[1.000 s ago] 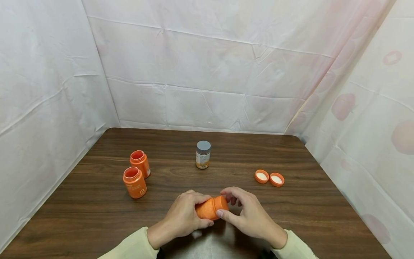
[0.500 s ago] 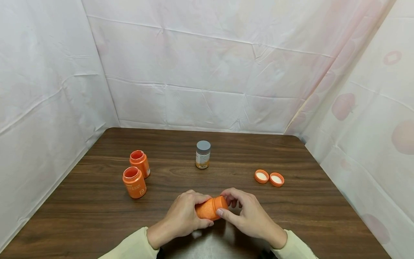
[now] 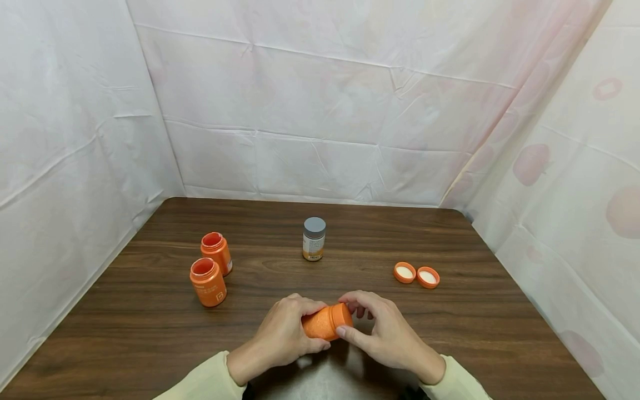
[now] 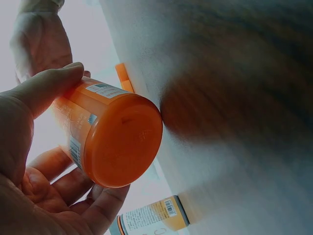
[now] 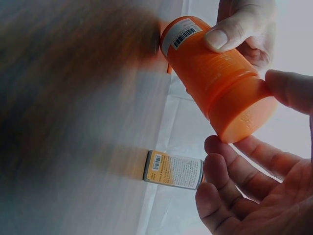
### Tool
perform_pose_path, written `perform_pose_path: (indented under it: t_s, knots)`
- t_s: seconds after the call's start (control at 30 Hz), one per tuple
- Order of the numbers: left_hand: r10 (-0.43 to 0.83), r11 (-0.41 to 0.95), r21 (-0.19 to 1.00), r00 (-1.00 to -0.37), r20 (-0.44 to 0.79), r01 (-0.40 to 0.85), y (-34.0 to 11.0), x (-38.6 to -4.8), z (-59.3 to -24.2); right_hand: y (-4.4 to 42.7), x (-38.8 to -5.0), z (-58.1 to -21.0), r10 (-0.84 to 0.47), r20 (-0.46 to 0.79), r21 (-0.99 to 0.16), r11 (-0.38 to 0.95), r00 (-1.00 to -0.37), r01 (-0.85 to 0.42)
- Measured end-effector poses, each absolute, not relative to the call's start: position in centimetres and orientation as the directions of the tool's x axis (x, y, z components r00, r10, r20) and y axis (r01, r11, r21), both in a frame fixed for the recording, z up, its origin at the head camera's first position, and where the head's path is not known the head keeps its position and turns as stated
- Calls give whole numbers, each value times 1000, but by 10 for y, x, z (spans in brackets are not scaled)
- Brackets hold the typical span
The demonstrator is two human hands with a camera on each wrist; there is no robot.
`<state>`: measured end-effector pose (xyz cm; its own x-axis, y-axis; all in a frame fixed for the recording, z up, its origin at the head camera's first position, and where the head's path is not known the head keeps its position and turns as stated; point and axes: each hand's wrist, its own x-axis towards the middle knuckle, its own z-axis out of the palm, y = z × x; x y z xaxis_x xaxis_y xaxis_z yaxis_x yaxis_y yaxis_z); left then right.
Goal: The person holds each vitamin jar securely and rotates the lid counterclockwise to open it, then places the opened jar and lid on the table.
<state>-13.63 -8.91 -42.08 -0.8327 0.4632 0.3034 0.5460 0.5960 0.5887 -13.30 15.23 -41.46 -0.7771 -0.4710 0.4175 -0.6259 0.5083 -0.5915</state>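
Observation:
An orange bottle [image 3: 320,324] with its orange cap [image 3: 342,315] on it lies tilted near the front of the table, cap end toward the right. My left hand [image 3: 282,333] grips the bottle's body, thumb on the near side and fingers around the far side. The thumb and fingertips of my right hand [image 3: 382,332] pinch the cap's rim. In the left wrist view the bottle's base [image 4: 126,142] faces the camera, its lower edge at the tabletop. The right wrist view shows the cap [image 5: 244,110] between thumb and fingertips.
Two uncapped orange bottles [image 3: 209,282] [image 3: 218,254] stand at the left. A grey-capped bottle [image 3: 314,240] stands behind the hands. Two orange caps [image 3: 404,273] [image 3: 428,277] lie inside-up at the right. Pale sheets [image 3: 310,111] hang behind the table and along its sides.
My right thumb and fingertips have shifted slightly around the cap. My left hand and the bottle have stayed in place.

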Motion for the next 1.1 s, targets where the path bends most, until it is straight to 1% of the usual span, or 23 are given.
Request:
perform_pose_path:
  t_s: [0.17, 0.47, 0.73, 1.1]
  knots:
    - [464, 599, 586, -833, 301, 545, -89, -136, -421, 153, -133, -415, -487, 424, -585, 497, -764, -641]
    - [468, 603, 578, -831, 301, 549, -90, -137, -420, 153, -132, -412, -513, 468, -562, 456, -720, -690]
    - [472, 604, 579, -831, 293, 548, -90, -136, -420, 155, -134, -411, -544, 479, -555, 420, -689, -718]
    - [471, 603, 587, -835, 285, 540, -90, -136, -419, 154, -133, -410, -557, 493, -568, 375, -668, -732]
